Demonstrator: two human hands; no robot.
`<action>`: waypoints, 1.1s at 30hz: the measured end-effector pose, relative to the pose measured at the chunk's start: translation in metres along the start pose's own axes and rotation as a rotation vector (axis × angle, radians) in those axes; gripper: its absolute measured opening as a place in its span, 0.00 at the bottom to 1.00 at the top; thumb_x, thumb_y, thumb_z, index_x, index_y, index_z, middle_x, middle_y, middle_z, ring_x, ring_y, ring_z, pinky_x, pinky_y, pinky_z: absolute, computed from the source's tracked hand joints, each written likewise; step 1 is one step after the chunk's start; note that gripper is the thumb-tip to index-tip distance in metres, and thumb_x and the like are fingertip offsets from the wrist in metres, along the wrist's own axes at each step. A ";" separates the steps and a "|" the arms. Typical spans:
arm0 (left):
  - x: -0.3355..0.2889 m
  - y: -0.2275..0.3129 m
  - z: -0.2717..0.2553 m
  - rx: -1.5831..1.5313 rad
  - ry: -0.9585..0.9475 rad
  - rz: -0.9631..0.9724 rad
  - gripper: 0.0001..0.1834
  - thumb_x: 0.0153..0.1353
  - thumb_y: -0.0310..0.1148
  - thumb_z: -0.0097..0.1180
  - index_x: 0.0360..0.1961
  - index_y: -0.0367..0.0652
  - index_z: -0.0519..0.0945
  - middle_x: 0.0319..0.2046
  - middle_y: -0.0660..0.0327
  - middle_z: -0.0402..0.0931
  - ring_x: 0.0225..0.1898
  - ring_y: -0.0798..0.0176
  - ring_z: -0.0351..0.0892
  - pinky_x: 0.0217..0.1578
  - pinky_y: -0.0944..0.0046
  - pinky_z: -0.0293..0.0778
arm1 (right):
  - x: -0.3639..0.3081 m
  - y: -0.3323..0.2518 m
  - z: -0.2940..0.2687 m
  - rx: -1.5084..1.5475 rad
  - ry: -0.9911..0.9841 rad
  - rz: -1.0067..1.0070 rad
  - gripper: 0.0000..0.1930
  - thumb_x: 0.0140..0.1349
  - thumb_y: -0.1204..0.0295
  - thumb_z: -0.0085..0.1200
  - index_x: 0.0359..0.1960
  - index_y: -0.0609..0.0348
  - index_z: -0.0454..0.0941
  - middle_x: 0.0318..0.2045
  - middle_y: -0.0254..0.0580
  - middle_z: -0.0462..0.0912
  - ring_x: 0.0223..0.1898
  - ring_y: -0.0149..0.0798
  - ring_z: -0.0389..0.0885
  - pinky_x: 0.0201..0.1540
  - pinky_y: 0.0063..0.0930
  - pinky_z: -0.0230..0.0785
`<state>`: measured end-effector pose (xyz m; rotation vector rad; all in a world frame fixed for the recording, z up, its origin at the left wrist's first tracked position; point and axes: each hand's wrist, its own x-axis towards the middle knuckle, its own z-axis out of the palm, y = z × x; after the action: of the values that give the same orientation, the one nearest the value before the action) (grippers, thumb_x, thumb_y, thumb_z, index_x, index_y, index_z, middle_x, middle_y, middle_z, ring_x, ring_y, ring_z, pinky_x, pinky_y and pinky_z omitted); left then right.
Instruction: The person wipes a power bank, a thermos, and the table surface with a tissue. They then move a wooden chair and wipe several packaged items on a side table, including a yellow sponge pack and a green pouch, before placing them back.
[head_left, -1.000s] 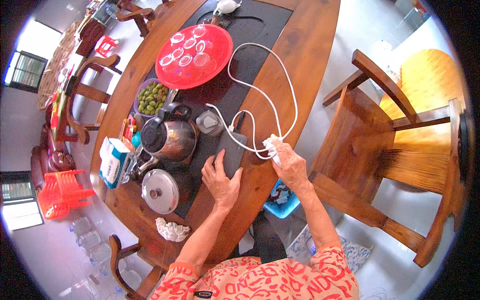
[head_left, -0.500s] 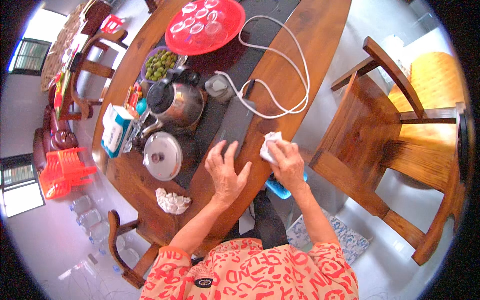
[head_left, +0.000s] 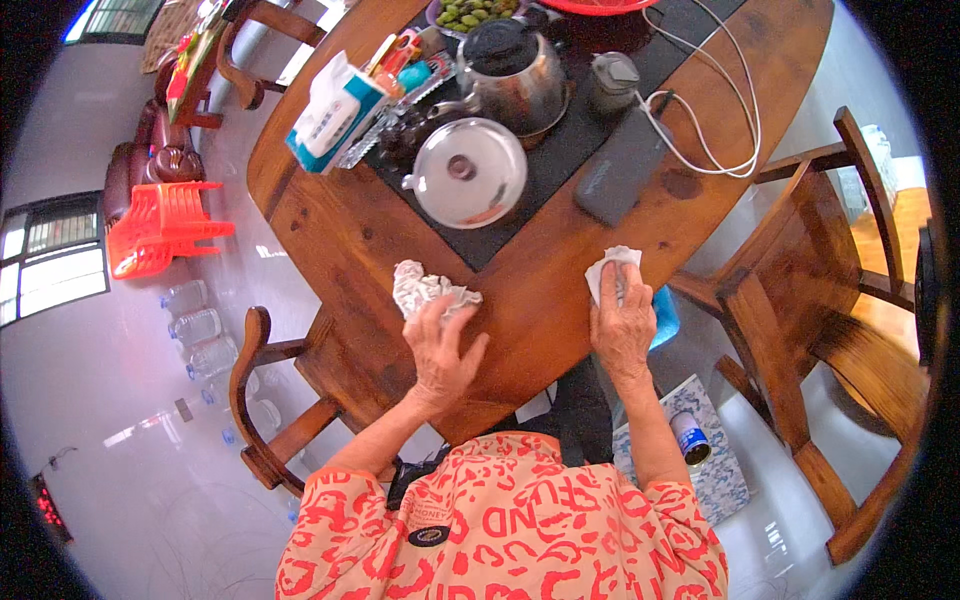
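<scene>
Here, the left hand (head_left: pixel 440 345) is lying loosely open on the wooden table (head_left: pixel 340 240), fingertips touching a crumpled tissue (head_left: pixel 430 288) near the table's close edge. The right hand (head_left: pixel 622 320) is pressing a white cloth (head_left: pixel 610 268) flat against that same edge. Farther in, a steel lid (head_left: pixel 468 172) and kettle (head_left: pixel 512 75) are sitting mid-table.

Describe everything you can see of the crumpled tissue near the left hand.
The crumpled tissue is a white, wrinkled wad of thin paper with grey shadows in its folds. It lies on the bare wooden table, just below the corner of the black mat. The fingertips of the left hand rest on its lower edge.
</scene>
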<state>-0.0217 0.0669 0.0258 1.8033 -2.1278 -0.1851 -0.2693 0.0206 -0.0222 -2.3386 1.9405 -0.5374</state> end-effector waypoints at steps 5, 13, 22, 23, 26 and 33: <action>0.000 -0.057 0.002 0.039 0.006 0.005 0.35 0.45 0.36 0.66 0.56 0.45 0.69 0.59 0.52 0.62 0.61 0.46 0.57 0.57 0.49 0.52 | -0.011 -0.055 -0.001 0.079 -0.124 0.055 0.32 0.46 0.72 0.60 0.56 0.66 0.66 0.55 0.53 0.65 0.45 0.51 0.71 0.44 0.40 0.68; -0.003 -0.101 0.008 -0.044 -0.065 0.202 0.29 0.45 0.41 0.66 0.49 0.46 0.73 0.42 0.57 0.71 0.45 0.52 0.69 0.46 0.52 0.59 | -0.030 -0.137 0.019 0.067 -0.149 -0.069 0.26 0.47 0.72 0.54 0.52 0.65 0.70 0.51 0.48 0.68 0.40 0.48 0.70 0.39 0.37 0.69; -0.022 -0.163 0.002 0.082 0.173 0.063 0.19 0.51 0.40 0.63 0.41 0.46 0.74 0.34 0.60 0.70 0.37 0.55 0.70 0.38 0.55 0.62 | 0.006 -0.123 0.041 -0.048 0.267 0.323 0.19 0.52 0.75 0.53 0.48 0.58 0.74 0.45 0.45 0.72 0.38 0.48 0.72 0.39 0.40 0.68; -0.021 -0.166 0.003 0.076 0.187 0.069 0.19 0.51 0.40 0.63 0.42 0.47 0.74 0.34 0.60 0.70 0.37 0.54 0.70 0.39 0.55 0.62 | 0.009 -0.126 0.044 -0.086 0.282 0.354 0.19 0.51 0.76 0.53 0.48 0.59 0.74 0.45 0.46 0.72 0.38 0.48 0.72 0.39 0.41 0.68; -0.019 -0.169 -0.001 0.070 0.199 0.093 0.20 0.52 0.40 0.63 0.44 0.47 0.74 0.36 0.60 0.71 0.38 0.54 0.70 0.39 0.55 0.62 | 0.010 -0.152 0.049 -0.064 0.272 0.342 0.20 0.51 0.76 0.53 0.48 0.61 0.74 0.44 0.46 0.73 0.37 0.48 0.72 0.38 0.41 0.68; -0.018 -0.170 0.001 -0.024 0.189 0.105 0.18 0.53 0.38 0.61 0.45 0.47 0.74 0.38 0.58 0.72 0.40 0.52 0.71 0.40 0.54 0.63 | -0.004 -0.236 0.065 0.019 0.093 0.004 0.19 0.55 0.68 0.46 0.48 0.61 0.75 0.50 0.42 0.73 0.33 0.39 0.69 0.28 0.32 0.65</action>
<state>0.1387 0.0528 -0.0316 1.6216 -2.0697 -0.0133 -0.0279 0.0627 -0.0225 -2.3379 1.9686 -0.6735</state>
